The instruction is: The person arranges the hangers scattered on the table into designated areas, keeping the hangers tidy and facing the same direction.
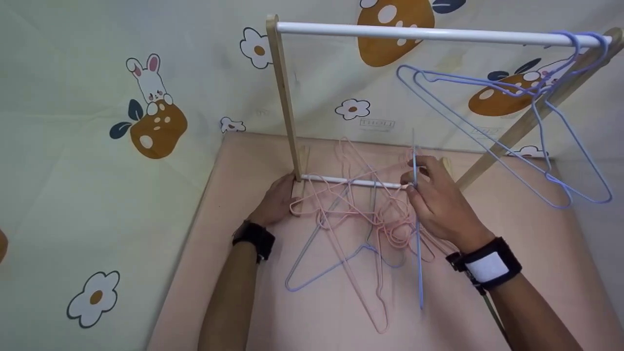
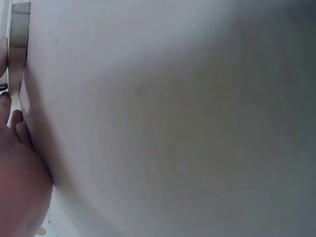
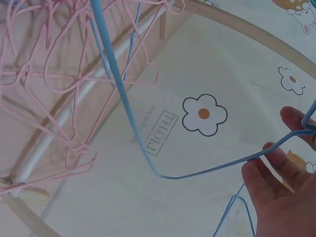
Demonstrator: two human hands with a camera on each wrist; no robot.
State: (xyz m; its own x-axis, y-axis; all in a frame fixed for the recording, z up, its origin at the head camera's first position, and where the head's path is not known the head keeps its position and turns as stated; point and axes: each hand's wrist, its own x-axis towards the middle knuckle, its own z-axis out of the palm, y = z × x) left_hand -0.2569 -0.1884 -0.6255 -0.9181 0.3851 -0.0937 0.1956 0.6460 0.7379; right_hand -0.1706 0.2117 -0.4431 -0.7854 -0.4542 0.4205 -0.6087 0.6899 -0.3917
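Note:
My right hand point(image 1: 446, 209) pinches a blue wire hanger point(image 1: 419, 273) between thumb and fingers, in front of the lower white rod. Seen from the right wrist, that hanger point(image 3: 212, 169) runs from the fingertips in a long bent wire. Low at the rack's left side, my left hand point(image 1: 275, 202) grips the wooden foot point(image 2: 19, 34) of the clothes rack, thumb and fingers on either side. Pink wire hangers point(image 1: 397, 234) lie tangled around the lower rod point(image 1: 363, 183), and another blue hanger point(image 1: 331, 266) is among them.
Two blue hangers point(image 1: 541, 92) hang at the right end of the upper white rod point(image 1: 414, 33). Wooden posts point(image 1: 285, 97) hold the rods. The rack stands on a pink surface point(image 1: 224, 195) against a wall covering point(image 1: 195, 97) printed with rabbits and flowers.

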